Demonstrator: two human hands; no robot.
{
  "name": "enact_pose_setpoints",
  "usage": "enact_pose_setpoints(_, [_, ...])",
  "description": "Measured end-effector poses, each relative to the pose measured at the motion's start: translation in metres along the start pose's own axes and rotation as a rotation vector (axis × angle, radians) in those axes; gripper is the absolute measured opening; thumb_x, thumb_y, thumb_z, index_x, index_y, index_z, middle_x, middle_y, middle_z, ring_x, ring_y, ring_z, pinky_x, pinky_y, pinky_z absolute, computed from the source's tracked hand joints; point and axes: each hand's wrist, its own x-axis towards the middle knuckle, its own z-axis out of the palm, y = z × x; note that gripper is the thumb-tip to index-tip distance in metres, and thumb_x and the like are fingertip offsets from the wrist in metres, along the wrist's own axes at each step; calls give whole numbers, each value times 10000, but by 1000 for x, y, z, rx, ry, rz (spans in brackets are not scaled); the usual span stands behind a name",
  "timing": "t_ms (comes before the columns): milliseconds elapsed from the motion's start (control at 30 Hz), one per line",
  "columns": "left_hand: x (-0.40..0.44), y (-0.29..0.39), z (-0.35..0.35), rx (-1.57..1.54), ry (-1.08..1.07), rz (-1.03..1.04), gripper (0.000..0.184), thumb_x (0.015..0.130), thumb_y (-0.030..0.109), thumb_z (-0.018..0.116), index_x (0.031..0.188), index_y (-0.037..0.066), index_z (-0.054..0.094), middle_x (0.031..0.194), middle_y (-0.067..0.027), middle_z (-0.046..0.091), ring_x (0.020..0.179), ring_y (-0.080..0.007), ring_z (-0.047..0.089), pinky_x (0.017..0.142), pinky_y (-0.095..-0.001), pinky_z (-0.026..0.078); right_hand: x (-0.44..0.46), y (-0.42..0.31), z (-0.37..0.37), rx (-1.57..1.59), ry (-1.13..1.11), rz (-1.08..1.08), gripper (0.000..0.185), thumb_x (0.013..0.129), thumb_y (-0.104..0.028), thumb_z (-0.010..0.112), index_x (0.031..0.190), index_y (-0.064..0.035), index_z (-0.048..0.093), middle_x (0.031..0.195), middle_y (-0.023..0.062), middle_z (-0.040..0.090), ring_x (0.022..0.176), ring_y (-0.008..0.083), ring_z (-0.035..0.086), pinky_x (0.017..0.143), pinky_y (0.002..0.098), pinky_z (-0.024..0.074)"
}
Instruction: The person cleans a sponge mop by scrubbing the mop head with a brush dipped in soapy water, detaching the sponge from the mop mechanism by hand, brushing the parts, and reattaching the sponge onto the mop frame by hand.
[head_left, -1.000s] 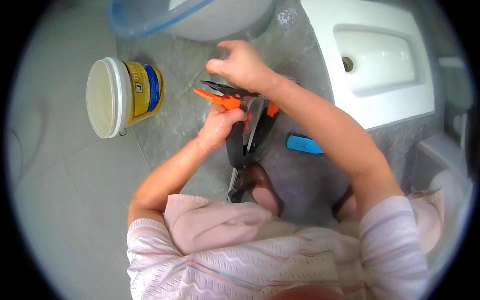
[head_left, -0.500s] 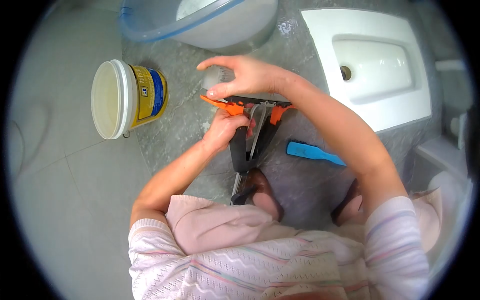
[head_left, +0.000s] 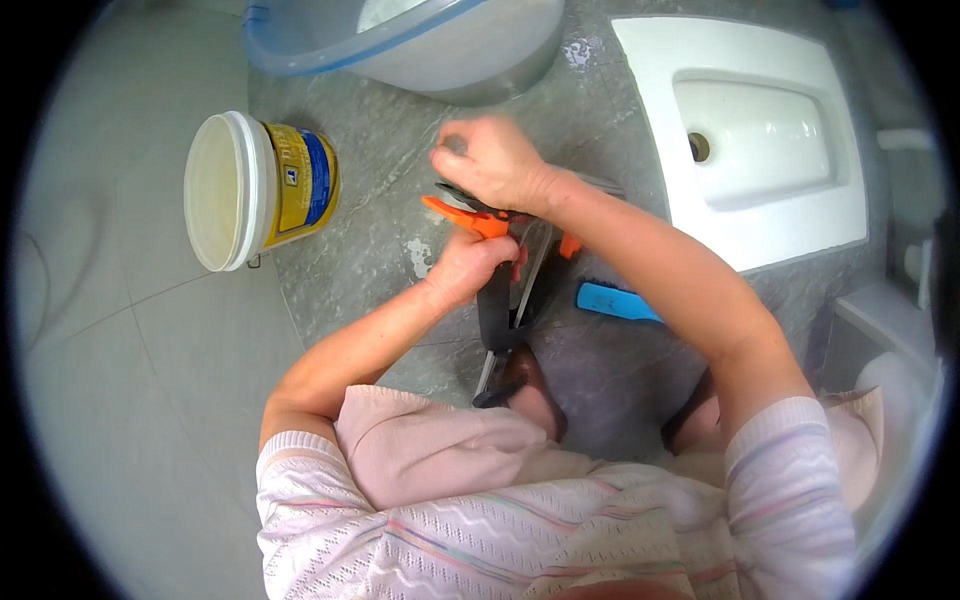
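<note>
Left hand (head_left: 468,268) locked on, and we have it wrapped around the orange-and-black tool (head_left: 493,315), just below the first orange piece (head_left: 478,222)! The tool is right out front, over the middle of the grey marbled floor (head_left: 365,225), its black arms slanting together toward the near edge, and we follow the pale shaft (head_left: 488,372) down beside the brown shoe (head_left: 527,375). Up top, here's the right hand (head_left: 495,165), curled in narrow, thumb bent toward the fingers, by the tool's dark upper strip; we cannot tell whether it touches that strip or grips anything. A second orange piece (head_left: 569,246) peeks out below the right forearm (head_left: 655,265).

Around the floor we go: the blue-rimmed tub (head_left: 465,62) stands toward the far edge, cut off by the top of our view. At the left edge we spot the white bucket (head_left: 300,190), yellow-and-blue label, mouth in plain sight. Over by the far right corner, we have the white squat toilet (head_left: 785,224). And nearer, just right of the tool, there lies the blue brush (head_left: 617,302), partly hidden by that forearm, dark bristles showing.
</note>
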Motion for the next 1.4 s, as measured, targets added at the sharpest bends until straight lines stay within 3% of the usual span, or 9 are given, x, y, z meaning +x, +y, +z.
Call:
enact_pose_setpoints(267, [2,-1,-1,-82,51,-139,407,695,-11,489,1099,-57,505,750,-130,587,601,-203,564,565,-312,483,20,13,2,-47,-281,146,441,770,-402,540,968,-21,638,918,223,630,890,367,593,816,405,453])
enact_pose_setpoints(367, [4,-10,-8,-150,40,-195,412,700,-6,490,1110,-51,499,787,-146,597,629,-222,578,591,-323,492,9,17,-19,263,-440,123,628,758,-519,581,1133,-15,564,1107,198,588,1045,294,553,889,370,424])
enact_pose_setpoints(400, [3,-13,-11,-160,15,-184,413,703,-3,491,1113,-49,497,794,-150,598,638,-228,581,599,-327,493,3,19,-41,314,-617,209,723,792,-539,561,1313,-71,386,1342,180,392,1228,263,386,1003,377,335])
enact_pose_setpoints(633, [7,-18,-24,-189,-71,-215,473,707,23,483,1177,-33,467,873,-172,598,715,-261,596,662,-359,497,-55,84,-87,3,-698,203,869,684,-451,698,1331,11,347,1302,174,449,1216,237,418,1019,323,320])
enact_pose_setpoints(867, [10,-24,-32,-135,-103,-192,498,706,73,485,1192,-35,460,896,-181,598,730,-266,596,694,-390,495,-59,99,-72,21,-574,331,549,719,-384,656,1063,34,561,986,161,593,900,212,530,819,319,415])
enact_pose_setpoints(1000, [15,-30,-37,-195,-79,-231,515,678,65,484,1182,-38,466,892,-184,598,725,-277,591,700,-401,491,-63,128,-45,-239,-317,-18,485,785,-404,587,940,55,573,813,244,603,796,342,588,712,406,448])
enact_pose_setpoints(1100, [18,-36,-45,-258,-115,-228,538,644,66,493,1170,-39,472,894,-194,593,719,-283,584,700,-409,488,-63,105,-47,-373,-382,58,522,822,-456,540,862,61,600,885,262,603,869,394,580,763,430,453])
enact_pose_setpoints(1233, [24,-42,-51,-345,-134,-263,566,613,83,507,1165,-38,475,896,-204,584,716,-295,578,690,-419,483,-56,101,-50,-356,-480,92,562,845,-482,505,937,68,574,878,267,598,851,407,578,756,438,455])
enact_pose_setpoints(1400, [22,-44,-52,-356,-142,-278,579,604,108,520,1168,-15,482,897,-206,581,719,-304,575,693,-427,467,-43,128,-63,-29,-725,130,622,793,-504,572,1109,30,536,986,181,605,921,271,574,810,357,438])
